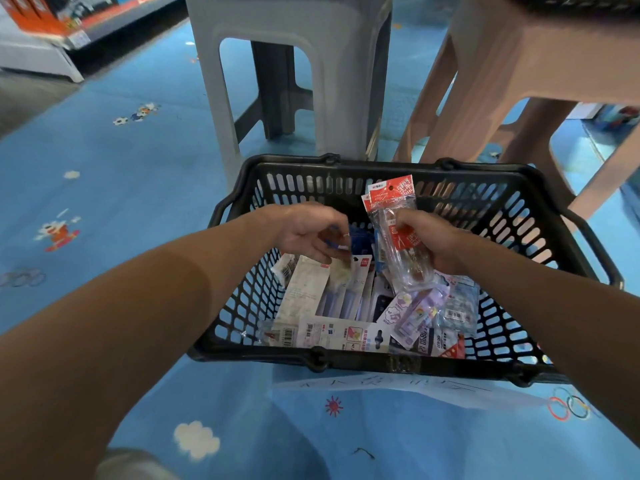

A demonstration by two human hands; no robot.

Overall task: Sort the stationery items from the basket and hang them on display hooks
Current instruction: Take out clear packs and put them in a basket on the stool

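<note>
**A:** Where's the basket?

**B:** The basket [381,165] sits on the blue floor [121,168], just in front of a grey stool [339,81] and a pink stool [519,64].

**A:** And the stationery?

**B:** Most of it lies loose inside. Flat packs [343,301] are heaped on the bottom, with a purple pack [419,313] towards the right side.

**A:** What's the right hand doing?

**B:** The right hand [441,245] is above the basket. Its fingers [412,220] are curled round clear red-topped packs [391,197], which it holds upright with the red cards at the top.

**A:** And the left hand?

**B:** The left hand [304,233] reaches down into the basket with its fingers [341,252] bent. The tips are at a pack with a white-and-black top. Something blue shows beside them, but I can't tell whether they grip anything or only touch.
</note>
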